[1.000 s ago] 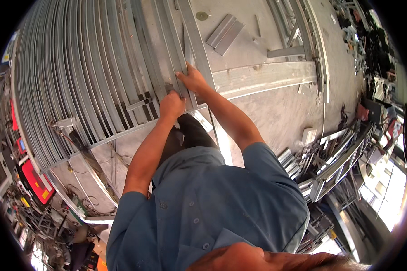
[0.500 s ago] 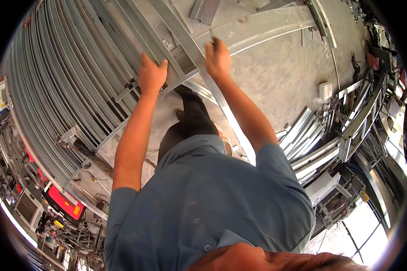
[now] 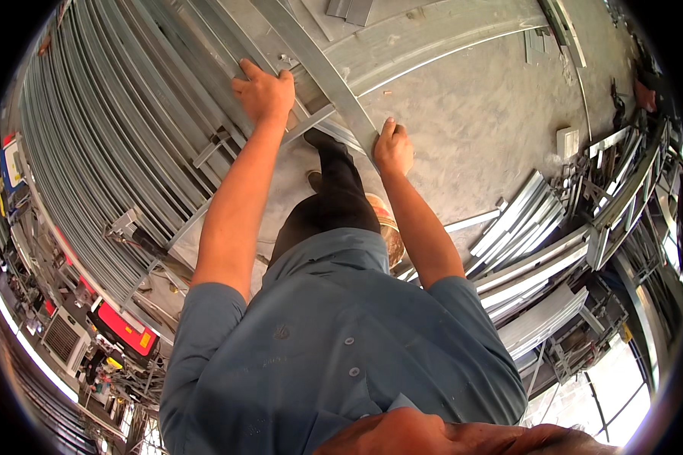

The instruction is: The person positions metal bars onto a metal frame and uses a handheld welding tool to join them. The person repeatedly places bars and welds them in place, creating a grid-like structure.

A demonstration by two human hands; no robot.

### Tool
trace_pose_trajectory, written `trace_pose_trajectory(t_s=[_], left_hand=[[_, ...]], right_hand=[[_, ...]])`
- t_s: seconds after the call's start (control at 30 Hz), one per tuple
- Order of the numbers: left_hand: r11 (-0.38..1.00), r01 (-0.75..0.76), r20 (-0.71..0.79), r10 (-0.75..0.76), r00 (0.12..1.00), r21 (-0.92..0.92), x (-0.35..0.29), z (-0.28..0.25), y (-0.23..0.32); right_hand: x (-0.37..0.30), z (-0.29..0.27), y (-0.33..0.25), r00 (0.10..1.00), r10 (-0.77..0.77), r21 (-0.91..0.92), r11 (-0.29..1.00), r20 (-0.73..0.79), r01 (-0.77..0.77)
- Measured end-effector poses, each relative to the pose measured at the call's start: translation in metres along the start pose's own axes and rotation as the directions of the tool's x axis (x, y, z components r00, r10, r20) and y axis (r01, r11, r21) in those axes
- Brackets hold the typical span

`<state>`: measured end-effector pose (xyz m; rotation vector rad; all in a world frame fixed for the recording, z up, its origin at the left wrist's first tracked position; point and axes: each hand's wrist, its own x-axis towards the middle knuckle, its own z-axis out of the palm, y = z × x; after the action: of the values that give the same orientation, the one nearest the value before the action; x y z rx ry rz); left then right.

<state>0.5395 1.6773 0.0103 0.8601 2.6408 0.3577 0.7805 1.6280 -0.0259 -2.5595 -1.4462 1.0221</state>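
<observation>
both hands grip one long metal rail [image 3: 334, 83] above the concrete floor [image 3: 470, 129]: left hand [image 3: 265, 92] and right hand [image 3: 394, 148] clamped apart; uneven pull could twist it loose.

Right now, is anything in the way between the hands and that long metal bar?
Nothing visible: the left hand and the right hand both already grip the long grey metal bar, with no gap showing.
</observation>
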Motion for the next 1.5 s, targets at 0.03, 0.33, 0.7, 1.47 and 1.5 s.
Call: trace_pose_trajectory(t_s=[0.03, 0.33, 0.7, 1.47, 1.5], left_hand=[[1.0, 0.012, 0.0, -0.012, 1.0, 0.012, -0.003, -0.003, 0.003], [0.997, -0.003, -0.009, 0.004, 1.0, 0.08, 0.003, 0.003, 0.008], [0.993, 0.05, -0.104, -0.061, 0.993, -0.104, -0.003, -0.005, 0.007], [0.935, 0.11, -0.088, -0.147, 0.985, -0.338, -0.001, -0.003, -0.006], [0.933, 0.114, -0.071, -0.147, 0.987, -0.342, -0.002, -0.003, -0.003]], right_hand=[[-0.001, 0.0, 0.0, 1.0, 0.005, 0.003, 1.0, 0.004, -0.005], [0.0, 0.003, 0.001, 1.0, 0.002, -0.018, 1.0, 0.011, -0.002], [0.002, -0.012, -0.009, 0.995, 0.069, -0.057, 0.996, 0.075, -0.065], [-0.009, -0.018, -0.003, 0.999, -0.024, -0.065, 0.998, 0.03, 0.026], [-0.009, -0.019, -0.002, 0.999, -0.019, -0.065, 0.998, 0.026, 0.021]])
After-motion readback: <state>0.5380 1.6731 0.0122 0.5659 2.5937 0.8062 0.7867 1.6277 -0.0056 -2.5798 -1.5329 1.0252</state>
